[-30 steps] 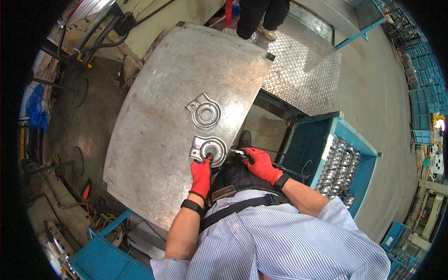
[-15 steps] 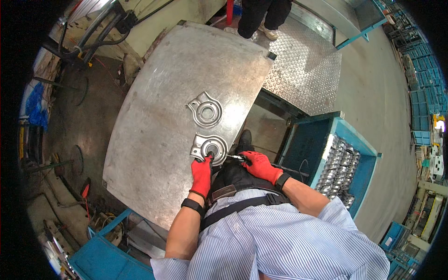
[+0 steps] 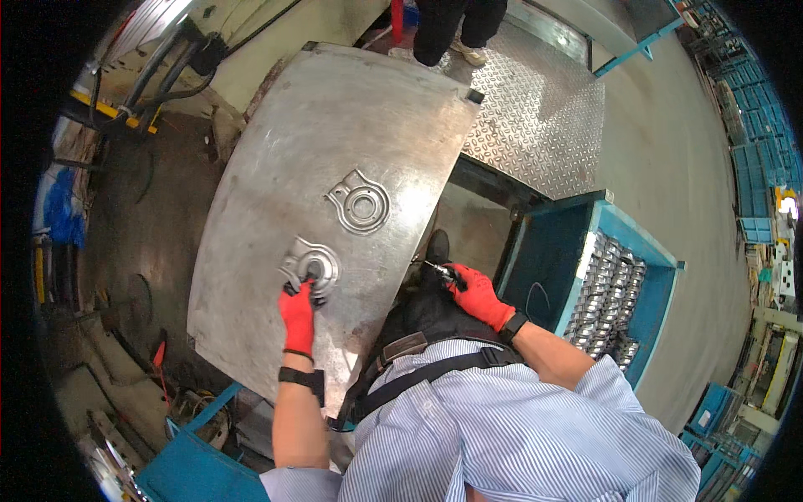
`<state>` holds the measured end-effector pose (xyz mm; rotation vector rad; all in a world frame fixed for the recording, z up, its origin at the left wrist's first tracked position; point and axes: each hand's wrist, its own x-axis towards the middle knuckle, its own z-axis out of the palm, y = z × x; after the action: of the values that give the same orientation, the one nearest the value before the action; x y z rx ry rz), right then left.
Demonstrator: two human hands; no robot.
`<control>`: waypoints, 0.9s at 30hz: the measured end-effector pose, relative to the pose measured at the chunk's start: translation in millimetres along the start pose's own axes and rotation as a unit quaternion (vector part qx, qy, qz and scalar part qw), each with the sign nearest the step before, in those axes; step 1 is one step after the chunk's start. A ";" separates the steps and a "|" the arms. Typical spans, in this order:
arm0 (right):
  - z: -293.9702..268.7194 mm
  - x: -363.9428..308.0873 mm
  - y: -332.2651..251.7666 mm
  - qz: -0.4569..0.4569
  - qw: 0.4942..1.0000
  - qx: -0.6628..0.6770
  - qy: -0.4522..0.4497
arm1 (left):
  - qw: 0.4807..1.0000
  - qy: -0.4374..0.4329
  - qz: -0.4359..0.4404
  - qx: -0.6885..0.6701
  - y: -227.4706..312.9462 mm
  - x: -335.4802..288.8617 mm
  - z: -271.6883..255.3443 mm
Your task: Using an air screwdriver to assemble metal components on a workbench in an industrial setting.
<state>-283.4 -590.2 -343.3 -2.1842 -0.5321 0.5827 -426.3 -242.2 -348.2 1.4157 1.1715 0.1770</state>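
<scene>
My left hand (image 3: 299,314), in a red glove with dark fingertips, is closed on a stamped metal bracket (image 3: 325,253). The thumb and fingers grip near the bracket's round centre opening, and motion blurs its edges. It is over the metal tabletop; whether it touches the surface I cannot tell. A second bracket (image 3: 363,203) of the same shape, round and ringed with a pointed tab, lies flat farther back. Beyond the table's right edge, my red-gloved right hand (image 3: 481,301) is closed round a slim hand tool (image 3: 437,268) with a thin metal shaft pointing left.
The worn metal table (image 3: 251,201) spans the left and middle. A blue bin (image 3: 657,314) at right holds stacked metal parts (image 3: 604,293). Behind the table a person's legs (image 3: 456,29) stand by a diamond-plate platform (image 3: 535,109). Cables and machine arms (image 3: 171,71) are at upper left.
My left hand has carried the bracket left, away from the table's edge and from the tool. My right hand has shifted slightly right and down, still holding the tool.
</scene>
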 end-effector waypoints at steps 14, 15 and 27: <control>-18.1 -2.6 5.3 0.001 1.000 -0.003 0.013 | 0.928 0.006 0.161 0.335 72.6 45.9 129.6; -18.0 -4.3 10.4 0.004 1.000 -0.008 0.025 | 0.921 0.022 0.131 0.366 84.0 45.2 145.5; -31.1 -5.0 -8.1 0.057 0.997 0.060 -0.006 | 0.994 -0.107 -0.037 -0.001 80.0 5.9 157.2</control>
<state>-271.3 -606.5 -317.9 -2.1073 -0.3696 0.6711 -270.6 -322.7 -326.9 1.3505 1.0438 -0.0251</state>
